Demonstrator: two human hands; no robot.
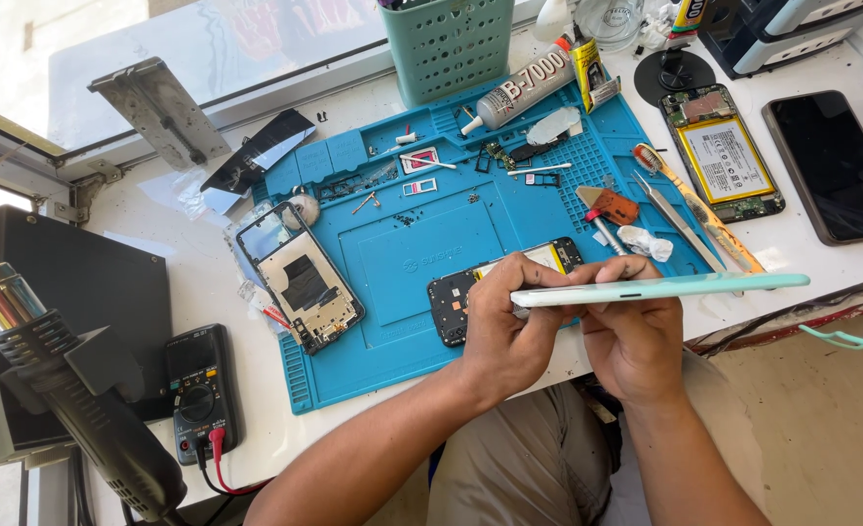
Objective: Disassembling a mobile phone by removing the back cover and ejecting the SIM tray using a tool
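since the pale mint-green phone back cover (660, 288) is held edge-on above the front lip of the blue silicone repair mat (421, 248), pinched at one end only, most of its length hangs free to the right past the mat and over the white bench edge; risk: a slip of the grip would likely drop it toward the floor rather than the mat; left hand (509, 326) is curled nearly closed around the cover's near end, thumb on top; right hand (636, 336) is folded under and behind it, fingers bent tight against the lower edge; whether either hand also holds a small tool i cannot tell; second risk: prying or flexing so thin a shell from one end could bend or crack it; third: the opened black phone body with yellow-labelled battery (504, 287) lies directly beneath the hands, touching the mat, and a downward slip could strike its exposed board; loose small screws and parts sit further back on the mat, well apart; the cover looks thin, long, smooth, glossy, lightly curved at its rim, with a dark slot midway along the visible edge; no visible cracks.
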